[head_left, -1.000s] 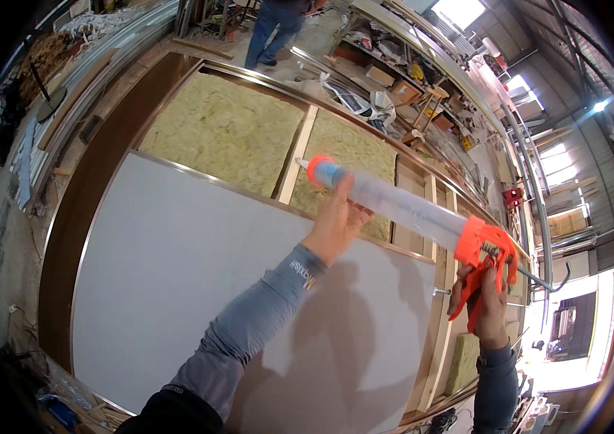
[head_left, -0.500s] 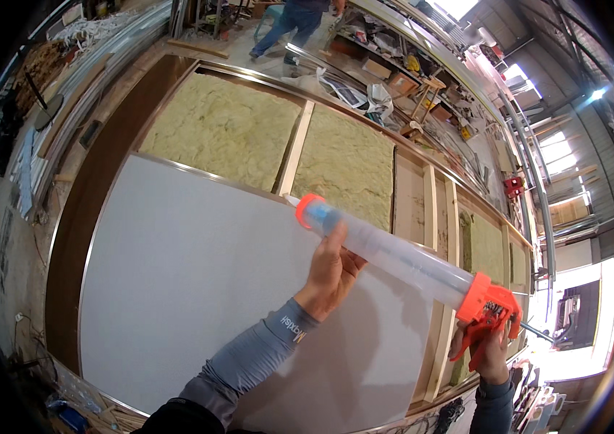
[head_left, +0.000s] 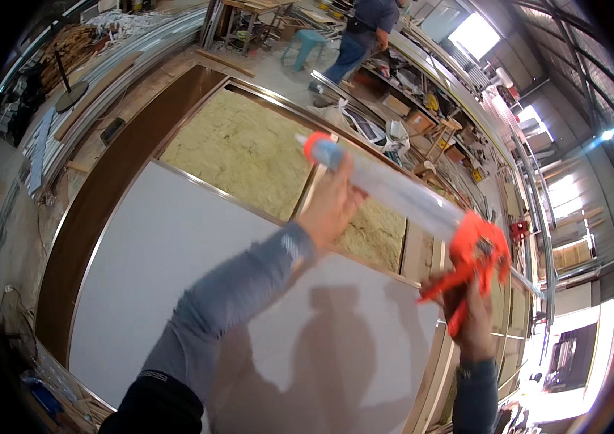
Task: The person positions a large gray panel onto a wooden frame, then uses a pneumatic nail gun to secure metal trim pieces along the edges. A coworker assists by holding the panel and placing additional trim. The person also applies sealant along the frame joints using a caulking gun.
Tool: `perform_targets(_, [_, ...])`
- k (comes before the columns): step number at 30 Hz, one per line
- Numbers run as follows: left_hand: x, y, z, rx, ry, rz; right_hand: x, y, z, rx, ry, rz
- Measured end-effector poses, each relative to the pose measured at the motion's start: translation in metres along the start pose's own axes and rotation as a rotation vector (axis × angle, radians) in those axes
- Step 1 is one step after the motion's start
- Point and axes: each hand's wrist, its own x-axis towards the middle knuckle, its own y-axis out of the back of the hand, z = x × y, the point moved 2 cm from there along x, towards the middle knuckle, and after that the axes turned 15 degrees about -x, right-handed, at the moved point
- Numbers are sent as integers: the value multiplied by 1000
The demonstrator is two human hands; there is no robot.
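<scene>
A caulking gun (head_left: 408, 194) with a clear barrel and orange-red end cap and handle is held up across the panel. My left hand (head_left: 332, 202) is wrapped round the front of its barrel, just behind the cap. My right hand (head_left: 468, 307) grips the handle and trigger at the rear. The pale nozzle points left, over yellowish insulation (head_left: 238, 155) set in the framed panel. Below lies a flat light-grey sheet (head_left: 155, 267) with a metal edge, my shadow falling across it. A wooden batten (head_left: 310, 189) divides the insulation bays, partly hidden behind my left hand.
A brown frame board (head_left: 122, 192) borders the panel on the left. Beyond it lie stacked metal profiles (head_left: 144, 50). At the back, a person (head_left: 365, 36) stands near a blue stool (head_left: 308, 47) and shelves of clutter. More framing runs off to the right.
The caulking gun has lifted away from the joint beside the batten and moved farther from me, both hands still on it. The person at the back has moved right.
</scene>
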Motion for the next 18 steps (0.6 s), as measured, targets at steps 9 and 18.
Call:
perform_targets(9, [162, 46, 161, 27, -199, 44, 246, -97, 13, -8, 172, -112])
perform_targets(18, [201, 91, 230, -77, -287, 148, 348, -143, -2, -92, 161, -227])
